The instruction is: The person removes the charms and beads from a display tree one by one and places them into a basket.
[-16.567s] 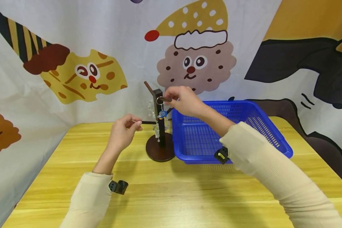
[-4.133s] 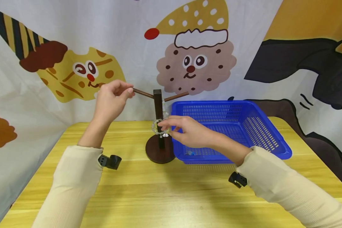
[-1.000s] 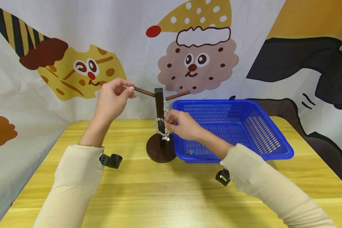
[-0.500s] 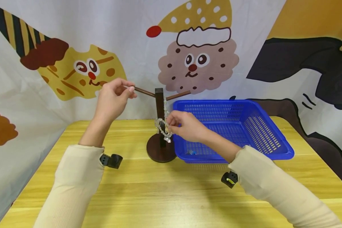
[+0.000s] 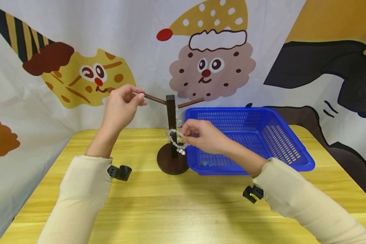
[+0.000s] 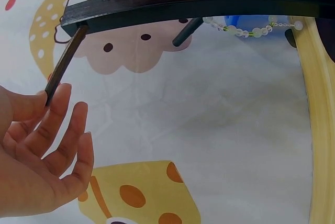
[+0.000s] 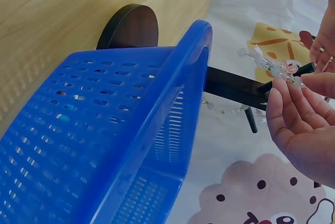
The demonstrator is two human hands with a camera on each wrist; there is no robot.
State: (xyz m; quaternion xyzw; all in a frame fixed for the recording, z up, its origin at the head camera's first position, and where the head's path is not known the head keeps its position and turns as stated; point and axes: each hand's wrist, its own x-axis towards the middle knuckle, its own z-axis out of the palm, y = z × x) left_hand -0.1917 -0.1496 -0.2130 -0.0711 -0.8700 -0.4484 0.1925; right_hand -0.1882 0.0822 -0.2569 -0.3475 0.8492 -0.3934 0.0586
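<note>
A dark wooden peg stand (image 5: pixel 171 117) rises from a round base. My left hand (image 5: pixel 119 106) pinches the tip of its upper left peg (image 6: pixel 65 64) between thumb and index finger, the other fingers loosely bent in the left wrist view. At the front of the post, my right hand (image 5: pixel 205 137) pinches a clear beaded bracelet (image 5: pixel 176 145) with a small dangling charm. In the right wrist view that bracelet (image 7: pixel 275 67) lies around a peg end at the fingertips. Another beaded strand (image 5: pixel 177 115) hangs below the upper right peg.
Just right of the stand sits a blue perforated basket (image 5: pixel 302 166). Inside its near left corner lies a small blue-and-silver thing (image 5: pixel 205 163). All stand on a wooden table (image 5: pixel 170 210), with a printed cloth (image 5: pixel 152 61) hanging behind.
Earlier my right hand held a ring with a blue charm at an upper peg; my left touched a lower one. Over the last second the right hand has drawn the bracelet slightly right.
</note>
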